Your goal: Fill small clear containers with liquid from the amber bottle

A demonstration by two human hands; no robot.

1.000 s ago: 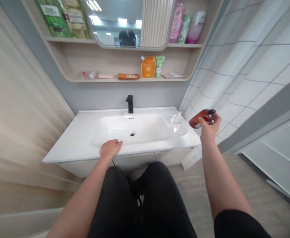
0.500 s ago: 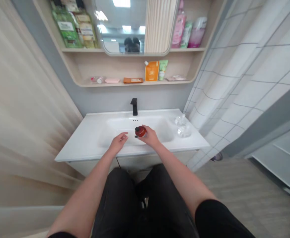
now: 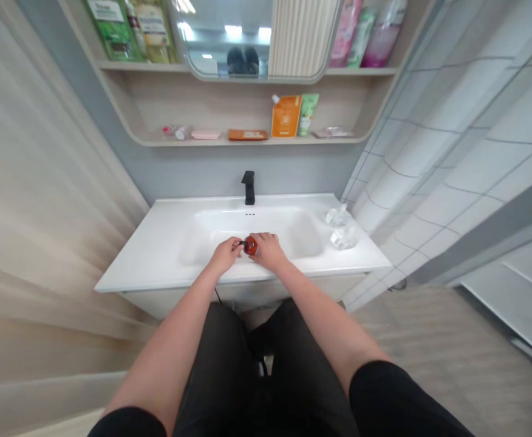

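1. The right hand (image 3: 268, 251) is clenched around a round amber-red bottle (image 3: 250, 245), held low over a white ceramic basin (image 3: 306, 237).
2. The left hand (image 3: 225, 255) grips the bottle's narrow black cap (image 3: 241, 243); whether the cap is loose, I cannot tell.
3. Keeping both wrists close and steady, with the bottle above the bowl, seems the sound way to handle it.

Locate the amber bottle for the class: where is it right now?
In the head view, the amber bottle is held between the left hand and right hand, above the white basin and nearer the viewer than the black faucet.
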